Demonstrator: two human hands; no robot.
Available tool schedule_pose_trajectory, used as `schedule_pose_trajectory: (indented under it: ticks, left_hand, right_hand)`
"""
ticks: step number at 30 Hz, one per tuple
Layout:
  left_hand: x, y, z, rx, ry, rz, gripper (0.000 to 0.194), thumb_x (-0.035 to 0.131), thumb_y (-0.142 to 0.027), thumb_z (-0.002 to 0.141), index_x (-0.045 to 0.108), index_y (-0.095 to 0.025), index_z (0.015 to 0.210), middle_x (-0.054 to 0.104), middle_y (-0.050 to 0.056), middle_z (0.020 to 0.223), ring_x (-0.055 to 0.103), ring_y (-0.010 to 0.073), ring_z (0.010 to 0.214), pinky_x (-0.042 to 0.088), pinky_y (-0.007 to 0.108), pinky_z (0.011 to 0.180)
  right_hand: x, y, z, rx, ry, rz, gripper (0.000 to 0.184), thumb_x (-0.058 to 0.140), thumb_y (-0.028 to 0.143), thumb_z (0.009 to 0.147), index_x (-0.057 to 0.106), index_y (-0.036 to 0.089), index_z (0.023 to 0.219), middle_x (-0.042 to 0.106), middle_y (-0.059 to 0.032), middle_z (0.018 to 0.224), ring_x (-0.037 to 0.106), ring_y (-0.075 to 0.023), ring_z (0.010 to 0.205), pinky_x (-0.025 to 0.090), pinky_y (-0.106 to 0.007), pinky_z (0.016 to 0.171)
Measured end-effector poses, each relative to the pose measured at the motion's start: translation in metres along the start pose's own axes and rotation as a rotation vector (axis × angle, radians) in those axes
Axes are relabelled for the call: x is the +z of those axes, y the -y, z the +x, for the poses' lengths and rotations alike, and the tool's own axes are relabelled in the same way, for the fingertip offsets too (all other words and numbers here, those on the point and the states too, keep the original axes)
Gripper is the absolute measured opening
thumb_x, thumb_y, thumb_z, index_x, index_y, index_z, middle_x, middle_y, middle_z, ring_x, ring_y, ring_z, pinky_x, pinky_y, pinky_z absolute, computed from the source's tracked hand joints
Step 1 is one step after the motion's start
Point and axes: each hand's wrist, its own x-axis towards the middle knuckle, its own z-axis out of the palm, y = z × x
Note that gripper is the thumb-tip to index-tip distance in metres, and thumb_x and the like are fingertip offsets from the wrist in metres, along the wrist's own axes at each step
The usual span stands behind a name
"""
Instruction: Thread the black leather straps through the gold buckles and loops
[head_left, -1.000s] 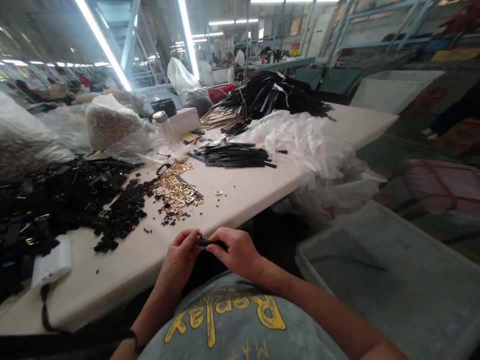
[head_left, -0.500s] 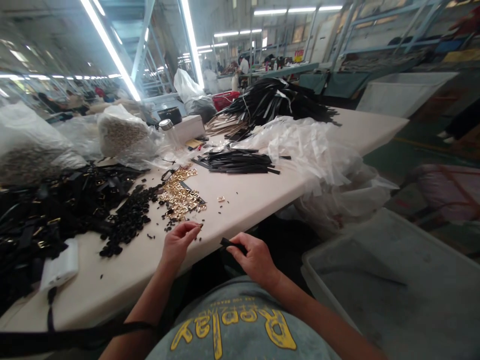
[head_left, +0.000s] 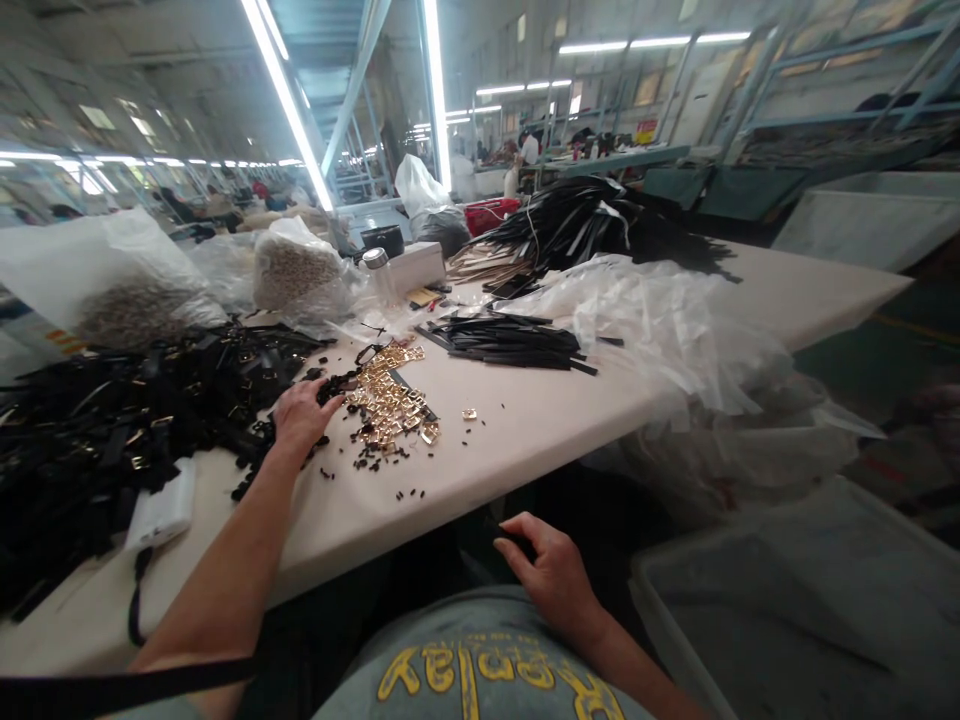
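My left hand (head_left: 301,415) reaches over the heap of small black loop-like pieces (head_left: 259,440), its thumb apart from its fingers. The fingertips are at the heap's right edge; whether they touch a piece I cannot tell. Just right of them lies a scattered pile of gold-coloured buckles (head_left: 390,400), with tiny dark bits around it. In front of my body, below the table edge, my right hand (head_left: 555,570) is closed on a black strap (head_left: 523,545), barely visible against the dark background.
Black straps with gold buckles (head_left: 172,400) are heaped at the left, near a white power bank (head_left: 161,505). Flat black strips (head_left: 510,340) lie mid-table beside plastic sheeting (head_left: 652,310). A large pale bin (head_left: 757,600) stands at the lower right. Filled plastic bags (head_left: 296,270) stand behind.
My left hand has moved from beside my right hand, left and forward to the black pieces. The gold-tipped item at its fingertips no longer shows. My right hand has moved slightly lower. The view has shifted left.
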Motion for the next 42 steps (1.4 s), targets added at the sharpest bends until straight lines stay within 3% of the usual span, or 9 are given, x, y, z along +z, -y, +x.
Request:
schedule_pose_trajectory:
  ticks: [3, 8, 16, 22, 27, 30, 34, 37, 42]
  left_hand:
    - [-0.007, 0.038, 0.004, -0.136, 0.027, 0.12, 0.059, 0.06, -0.05, 0.076, 0.061, -0.014, 0.123, 0.056, 0.023, 0.134, 0.042, 0.0451, 0.13, 0.03, 0.061, 0.106]
    - [0.003, 0.057, -0.022, 0.019, 0.142, 0.162, 0.051, 0.053, -0.047, 0.081, 0.064, -0.018, 0.12, 0.062, 0.012, 0.131, 0.051, 0.0282, 0.126, 0.034, 0.039, 0.109]
    - [0.006, 0.034, -0.004, 0.084, 0.063, 0.194, 0.04, 0.044, -0.042, 0.087, 0.073, -0.02, 0.106, 0.068, 0.011, 0.117, 0.059, 0.0268, 0.112, 0.039, 0.035, 0.103]
    - [0.019, 0.01, 0.046, 0.006, 0.148, 0.181, 0.015, 0.065, -0.032, 0.066, 0.076, -0.021, 0.068, 0.072, 0.011, 0.09, 0.065, 0.0303, 0.092, 0.046, 0.035, 0.083]
    - [0.006, -0.004, 0.057, -0.078, 0.134, 0.041, 0.009, 0.071, -0.025, 0.055, 0.066, -0.019, 0.05, 0.072, 0.01, 0.072, 0.065, 0.0337, 0.093, 0.046, 0.036, 0.082]
    - [-0.004, -0.012, 0.033, -0.11, 0.086, -0.127, 0.017, 0.07, -0.035, 0.063, 0.069, -0.018, 0.062, 0.072, 0.009, 0.074, 0.066, 0.0311, 0.09, 0.049, 0.036, 0.079]
    - [-0.001, -0.033, -0.049, -0.136, 0.152, -0.473, 0.039, 0.063, -0.053, 0.074, 0.069, -0.016, 0.082, 0.073, 0.007, 0.08, 0.07, 0.0203, 0.073, 0.055, 0.029, 0.066]
    - [0.009, -0.055, -0.121, -0.4, 0.333, -1.181, 0.039, 0.085, -0.044, 0.055, 0.067, -0.015, 0.074, 0.072, 0.005, 0.075, 0.068, 0.0151, 0.062, 0.055, 0.023, 0.058]
    - [0.013, -0.092, -0.184, -0.641, 0.472, -1.461, 0.039, 0.09, -0.026, 0.053, 0.068, -0.016, 0.084, 0.074, 0.001, 0.075, 0.067, 0.0085, 0.056, 0.054, 0.013, 0.052]
  right_hand:
    - [0.001, -0.005, 0.001, 0.027, 0.01, 0.011, 0.013, 0.059, 0.031, 0.088, 0.066, 0.02, 0.086, 0.07, -0.0019, 0.079, 0.066, -0.0179, 0.073, 0.049, -0.028, 0.069]
    - [0.01, -0.01, 0.006, 0.027, 0.067, 0.024, 0.011, 0.06, 0.03, 0.088, 0.065, 0.02, 0.088, 0.07, -0.0019, 0.081, 0.066, -0.0184, 0.076, 0.048, -0.029, 0.071]
    - [0.014, -0.005, 0.007, 0.029, 0.133, 0.011, 0.008, 0.061, 0.027, 0.087, 0.065, 0.02, 0.087, 0.07, -0.0017, 0.082, 0.066, -0.0184, 0.078, 0.048, -0.029, 0.073]
    - [0.01, -0.005, 0.006, 0.048, 0.099, -0.012, 0.011, 0.059, 0.029, 0.088, 0.065, 0.02, 0.089, 0.069, -0.0018, 0.083, 0.066, -0.0179, 0.077, 0.047, -0.028, 0.073]
    - [0.008, -0.006, 0.006, 0.065, 0.091, -0.002, 0.013, 0.059, 0.031, 0.088, 0.065, 0.019, 0.088, 0.069, -0.0022, 0.082, 0.065, -0.0176, 0.077, 0.047, -0.028, 0.072]
    - [0.006, -0.007, 0.006, 0.054, 0.067, 0.016, 0.014, 0.059, 0.032, 0.089, 0.066, 0.019, 0.089, 0.07, -0.0026, 0.082, 0.065, -0.018, 0.077, 0.048, -0.028, 0.073]
    - [0.001, 0.001, 0.012, -0.008, 0.014, 0.021, 0.013, 0.06, 0.031, 0.089, 0.066, 0.02, 0.09, 0.071, -0.0031, 0.083, 0.066, -0.0178, 0.077, 0.048, -0.027, 0.073]
    - [-0.004, 0.018, 0.021, -0.113, -0.006, -0.001, 0.012, 0.061, 0.03, 0.089, 0.067, 0.02, 0.089, 0.071, -0.0027, 0.081, 0.066, -0.0163, 0.074, 0.046, -0.025, 0.069]
    - [-0.004, 0.053, 0.035, -0.334, -0.017, -0.069, 0.015, 0.059, 0.029, 0.092, 0.067, 0.018, 0.086, 0.068, -0.0023, 0.074, 0.061, -0.0129, 0.064, 0.04, -0.023, 0.061]
